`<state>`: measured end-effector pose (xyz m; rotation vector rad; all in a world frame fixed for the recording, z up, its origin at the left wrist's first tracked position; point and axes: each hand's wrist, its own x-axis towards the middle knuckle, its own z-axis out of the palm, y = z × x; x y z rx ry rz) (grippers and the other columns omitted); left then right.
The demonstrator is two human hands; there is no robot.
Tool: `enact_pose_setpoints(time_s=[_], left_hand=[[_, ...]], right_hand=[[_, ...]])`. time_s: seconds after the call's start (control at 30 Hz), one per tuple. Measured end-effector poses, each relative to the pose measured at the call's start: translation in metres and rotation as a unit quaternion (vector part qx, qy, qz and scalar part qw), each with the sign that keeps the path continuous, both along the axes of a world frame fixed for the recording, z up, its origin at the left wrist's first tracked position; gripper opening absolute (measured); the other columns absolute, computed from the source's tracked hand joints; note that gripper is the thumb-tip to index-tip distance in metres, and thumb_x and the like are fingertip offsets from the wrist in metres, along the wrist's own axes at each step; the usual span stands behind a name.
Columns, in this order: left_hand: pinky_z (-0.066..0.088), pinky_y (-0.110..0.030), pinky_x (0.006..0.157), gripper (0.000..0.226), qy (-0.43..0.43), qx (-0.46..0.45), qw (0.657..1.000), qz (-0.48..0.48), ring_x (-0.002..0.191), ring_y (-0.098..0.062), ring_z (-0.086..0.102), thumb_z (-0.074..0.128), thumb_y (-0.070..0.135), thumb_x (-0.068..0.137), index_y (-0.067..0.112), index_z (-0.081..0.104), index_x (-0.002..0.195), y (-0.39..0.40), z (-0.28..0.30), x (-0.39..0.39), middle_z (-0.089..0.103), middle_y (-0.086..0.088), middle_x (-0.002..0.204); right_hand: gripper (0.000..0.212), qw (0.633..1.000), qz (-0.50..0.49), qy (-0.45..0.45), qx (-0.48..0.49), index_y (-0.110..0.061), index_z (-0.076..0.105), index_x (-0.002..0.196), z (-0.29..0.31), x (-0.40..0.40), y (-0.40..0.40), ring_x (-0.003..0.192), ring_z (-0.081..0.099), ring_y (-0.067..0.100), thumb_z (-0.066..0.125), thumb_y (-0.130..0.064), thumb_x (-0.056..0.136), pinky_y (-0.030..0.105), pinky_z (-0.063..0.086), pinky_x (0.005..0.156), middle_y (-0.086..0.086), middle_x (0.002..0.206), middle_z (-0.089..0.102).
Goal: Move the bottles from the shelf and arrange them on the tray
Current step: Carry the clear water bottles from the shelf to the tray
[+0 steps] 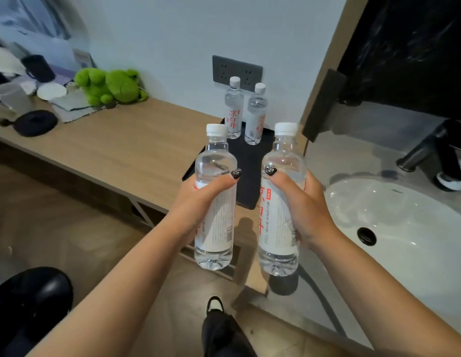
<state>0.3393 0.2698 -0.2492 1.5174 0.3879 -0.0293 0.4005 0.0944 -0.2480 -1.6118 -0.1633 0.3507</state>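
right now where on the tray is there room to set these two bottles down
The near part of the tray, in front of the two standing bottles, is bare. The far end by the wall socket is taken.

One head-worn wide-angle view only, so nothing shared. You look forward and down from standing height, close on your left hand (198, 199) and right hand (301, 202) mid-frame, black tray (250, 161) on the wooden counter (116, 150) just past them, wall behind, washbasin (404, 228) at right.
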Motion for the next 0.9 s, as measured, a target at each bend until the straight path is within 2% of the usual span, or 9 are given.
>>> enact_pose_setpoints(time_s=[0.1, 0.17, 0.3, 0.4, 0.5, 0.6, 0.73, 0.83, 0.9], left_hand=[[0.057, -0.043, 0.079, 0.040, 0.010, -0.003, 1.000, -0.003, 0.087, -0.028, 0.070, 0.067, 0.045, 0.070, 0.020, 0.063, 0.102, 0.032, 0.000, 0.027, 0.071, -0.011, 0.094], [0.057, -0.042, 0.077, 0.043, 0.017, -0.009, 1.000, -0.010, 0.082, -0.027, 0.070, 0.069, 0.044, 0.070, 0.016, 0.063, 0.103, 0.058, 0.001, 0.048, 0.071, -0.011, 0.089], [0.057, -0.044, 0.082, 0.046, 0.017, -0.004, 1.000, -0.026, 0.092, -0.030, 0.070, 0.071, 0.046, 0.067, 0.019, 0.065, 0.105, 0.097, 0.002, 0.082, 0.072, -0.009, 0.094], [0.056, -0.047, 0.085, 0.050, 0.011, -0.013, 0.999, -0.045, 0.090, -0.030, 0.070, 0.072, 0.047, 0.065, 0.018, 0.063, 0.105, 0.125, 0.000, 0.110, 0.072, -0.007, 0.090], [0.053, -0.052, 0.090, 0.045, 0.005, -0.040, 0.997, -0.072, 0.092, -0.031, 0.070, 0.068, 0.041, 0.072, 0.015, 0.062, 0.109, 0.148, -0.008, 0.137, 0.072, -0.008, 0.090], [0.052, -0.053, 0.092, 0.049, -0.003, -0.040, 0.994, -0.099, 0.097, -0.032, 0.069, 0.073, 0.044, 0.067, 0.018, 0.063, 0.109, 0.170, -0.020, 0.165, 0.072, -0.009, 0.096], [0.054, -0.045, 0.090, 0.070, 0.011, -0.028, 0.991, -0.128, 0.099, -0.022, 0.069, 0.075, 0.052, 0.056, 0.024, 0.058, 0.118, 0.199, -0.031, 0.203, 0.071, -0.005, 0.108], [0.054, -0.037, 0.087, 0.074, 0.001, -0.023, 0.992, -0.121, 0.099, -0.013, 0.068, 0.078, 0.049, 0.051, 0.027, 0.058, 0.119, 0.208, -0.041, 0.227, 0.071, 0.003, 0.109], [0.053, -0.040, 0.091, 0.069, -0.002, -0.029, 0.992, -0.120, 0.101, -0.016, 0.068, 0.082, 0.042, 0.053, 0.026, 0.059, 0.115, 0.209, -0.051, 0.243, 0.072, 0.001, 0.109]], right_hand=[[0.024, 1.000, -0.006, 0.003, 0.005, -0.047, 0.058, 0.094, -0.004, 0.022, 0.030, 0.083, 0.070, 0.031, 0.066, -0.045, 0.071, 0.051, 0.058, 0.076, 0.012, 0.096, 0.067], [0.026, 1.000, -0.028, 0.005, 0.007, -0.043, 0.059, 0.096, -0.006, 0.039, 0.051, 0.081, 0.071, 0.029, 0.066, -0.044, 0.071, 0.050, 0.059, 0.075, 0.011, 0.094, 0.068], [0.025, 0.998, -0.060, 0.014, 0.013, -0.035, 0.060, 0.096, -0.006, 0.066, 0.082, 0.077, 0.070, 0.029, 0.066, -0.041, 0.072, 0.050, 0.057, 0.075, 0.009, 0.087, 0.068], [0.030, 0.996, -0.085, 0.011, 0.010, -0.031, 0.059, 0.099, -0.002, 0.085, 0.103, 0.077, 0.070, 0.031, 0.065, -0.041, 0.071, 0.049, 0.057, 0.074, 0.010, 0.088, 0.068], [0.031, 0.993, -0.118, 0.022, 0.011, -0.035, 0.060, 0.099, -0.004, 0.100, 0.120, 0.078, 0.069, 0.035, 0.067, -0.042, 0.070, 0.052, 0.056, 0.076, 0.012, 0.090, 0.067], [0.029, 0.986, -0.160, 0.035, 0.009, -0.038, 0.061, 0.095, -0.013, 0.110, 0.139, 0.081, 0.068, 0.038, 0.070, -0.045, 0.069, 0.057, 0.055, 0.081, 0.013, 0.091, 0.066], [0.019, 0.958, -0.274, 0.067, 0.052, -0.029, 0.059, 0.103, -0.032, 0.117, 0.168, 0.083, 0.068, 0.029, 0.067, -0.025, 0.086, 0.047, 0.058, 0.077, 0.013, 0.098, 0.066], [0.025, 0.949, -0.308, 0.060, 0.039, -0.030, 0.058, 0.106, -0.046, 0.124, 0.182, 0.089, 0.069, 0.028, 0.066, -0.034, 0.083, 0.045, 0.058, 0.079, 0.010, 0.100, 0.067], [0.036, 0.941, -0.335, 0.045, 0.014, -0.028, 0.058, 0.111, -0.053, 0.134, 0.188, 0.093, 0.068, 0.021, 0.066, -0.038, 0.079, 0.038, 0.056, 0.081, 0.005, 0.103, 0.068]])
